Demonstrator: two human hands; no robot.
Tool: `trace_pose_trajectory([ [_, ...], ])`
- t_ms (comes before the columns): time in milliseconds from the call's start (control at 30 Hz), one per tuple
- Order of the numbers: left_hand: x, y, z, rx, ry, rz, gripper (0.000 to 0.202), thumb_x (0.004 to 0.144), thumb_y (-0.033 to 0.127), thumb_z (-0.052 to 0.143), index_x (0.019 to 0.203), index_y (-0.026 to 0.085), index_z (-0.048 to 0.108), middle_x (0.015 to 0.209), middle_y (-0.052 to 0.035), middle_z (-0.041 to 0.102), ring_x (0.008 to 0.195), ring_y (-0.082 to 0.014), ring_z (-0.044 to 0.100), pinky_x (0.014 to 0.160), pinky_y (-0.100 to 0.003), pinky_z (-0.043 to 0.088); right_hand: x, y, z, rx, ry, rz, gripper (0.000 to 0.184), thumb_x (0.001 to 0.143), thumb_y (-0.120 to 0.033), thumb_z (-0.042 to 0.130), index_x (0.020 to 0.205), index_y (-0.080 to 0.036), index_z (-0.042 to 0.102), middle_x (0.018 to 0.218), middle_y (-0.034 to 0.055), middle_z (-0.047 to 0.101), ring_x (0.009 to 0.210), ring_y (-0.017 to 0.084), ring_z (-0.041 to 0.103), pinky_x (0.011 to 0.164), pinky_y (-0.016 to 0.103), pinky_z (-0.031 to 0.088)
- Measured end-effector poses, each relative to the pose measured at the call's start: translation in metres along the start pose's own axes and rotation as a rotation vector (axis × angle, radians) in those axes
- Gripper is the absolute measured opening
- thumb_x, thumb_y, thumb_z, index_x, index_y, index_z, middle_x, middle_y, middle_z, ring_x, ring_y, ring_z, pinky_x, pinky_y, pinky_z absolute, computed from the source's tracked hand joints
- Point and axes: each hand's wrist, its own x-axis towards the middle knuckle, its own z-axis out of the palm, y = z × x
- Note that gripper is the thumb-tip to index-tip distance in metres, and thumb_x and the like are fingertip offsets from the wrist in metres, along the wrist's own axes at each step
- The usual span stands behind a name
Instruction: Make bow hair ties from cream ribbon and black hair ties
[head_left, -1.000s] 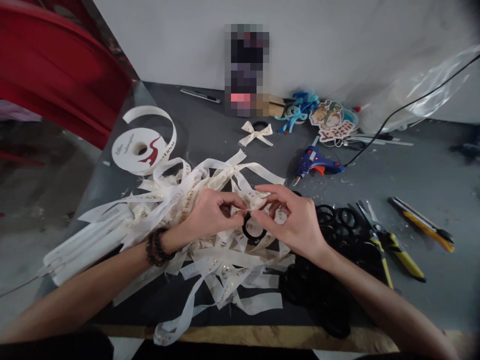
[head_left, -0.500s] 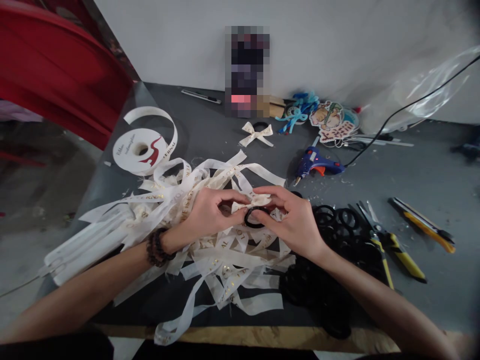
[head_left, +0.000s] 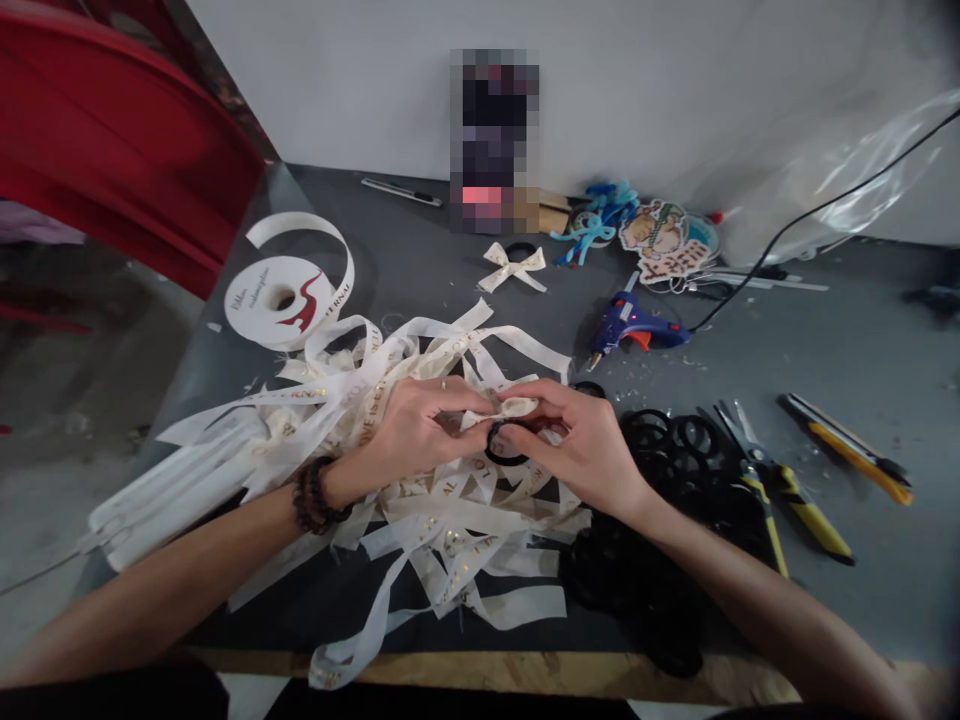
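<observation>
My left hand [head_left: 416,428] and my right hand [head_left: 581,445] meet over a heap of cream ribbon strips [head_left: 420,520] printed in gold. Together they pinch a small folded cream ribbon piece [head_left: 517,407] against a black hair tie [head_left: 504,445]. The right thumb and fingers wrap around the tie's right side. The left fingertips press the ribbon from the left. A dark bead bracelet sits on my left wrist.
A ribbon spool [head_left: 279,298] lies at the left, a finished cream bow [head_left: 513,266] farther back. A blue glue gun [head_left: 634,325] with its cord rests at the right. Black hair ties [head_left: 675,440], scissors [head_left: 757,475] and a yellow utility knife [head_left: 844,445] lie to the right.
The hair tie has been lifted and turned slightly, and the folded ribbon piece now sits on top of it between both hands' fingertips. The right fingers have curled closer around it.
</observation>
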Motion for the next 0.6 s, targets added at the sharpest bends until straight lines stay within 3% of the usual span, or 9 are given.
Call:
trace_pose_trajectory([
  [100, -0.0015, -0.0010, 0.0011, 0.043, 0.025, 0.006, 0.011, 0.082, 0.013, 0.074, 0.088, 0.016, 0.082, 0.083, -0.0045, 0.081, 0.055, -0.0077, 0.063, 0.045, -0.017, 0.043, -0.0028, -0.0013, 0.0031, -0.219, 0.096, -0.140, 0.036, 0.091, -0.025, 0.077, 0.127, -0.029, 0.075, 0.094, -0.0021, 0.082, 0.075, 0.016, 0.075, 0.077, 0.034, 0.058],
  [233, -0.0014, -0.0010, 0.0021, 0.072, 0.047, 0.030, 0.009, 0.082, 0.013, 0.073, 0.085, 0.015, 0.081, 0.080, -0.0041, 0.080, 0.053, -0.0064, 0.061, 0.046, -0.016, 0.042, -0.0030, -0.0036, 0.0025, -0.477, 0.268, -0.380, 0.032, 0.092, -0.027, 0.077, 0.123, -0.029, 0.079, 0.113, 0.0074, 0.077, 0.101, 0.026, 0.074, 0.087, 0.044, 0.058],
  [300, -0.0010, -0.0009, 0.0020, 0.042, 0.039, 0.027, 0.010, 0.081, 0.013, 0.073, 0.085, 0.015, 0.082, 0.081, -0.0044, 0.081, 0.055, -0.0065, 0.062, 0.046, -0.015, 0.043, -0.0028, -0.0040, 0.0015, -0.560, 0.314, -0.477, 0.030, 0.091, -0.025, 0.078, 0.120, -0.030, 0.080, 0.118, 0.0092, 0.074, 0.108, 0.030, 0.071, 0.089, 0.047, 0.058],
  [367, -0.0007, -0.0006, 0.0018, 0.004, 0.019, 0.002, 0.014, 0.081, 0.012, 0.072, 0.089, 0.015, 0.082, 0.083, -0.0041, 0.082, 0.051, -0.0049, 0.058, 0.044, -0.014, 0.042, -0.0030, -0.0042, 0.0010, -0.610, 0.320, -0.541, 0.039, 0.090, -0.021, 0.078, 0.127, -0.032, 0.077, 0.123, 0.0089, 0.073, 0.111, 0.031, 0.070, 0.093, 0.050, 0.057],
  [500, 0.0003, 0.0006, 0.0020, -0.019, -0.016, -0.034, 0.022, 0.075, 0.009, 0.069, 0.093, 0.014, 0.080, 0.087, -0.0041, 0.083, 0.045, -0.0026, 0.054, 0.042, -0.013, 0.041, -0.0034, -0.0043, 0.0017, -0.585, 0.268, -0.530, 0.073, 0.091, -0.015, 0.073, 0.158, -0.033, 0.050, 0.137, 0.0100, 0.070, 0.122, 0.032, 0.067, 0.097, 0.051, 0.054],
  [600, 0.0018, 0.0013, 0.0021, -0.001, -0.027, -0.028, 0.020, 0.076, 0.011, 0.069, 0.093, 0.014, 0.080, 0.088, -0.0042, 0.083, 0.043, -0.0020, 0.051, 0.042, -0.014, 0.041, -0.0023, -0.0040, 0.0019, -0.450, 0.212, -0.442, 0.077, 0.093, -0.016, 0.071, 0.162, -0.036, 0.043, 0.121, 0.0033, 0.078, 0.113, 0.029, 0.070, 0.098, 0.049, 0.053],
])
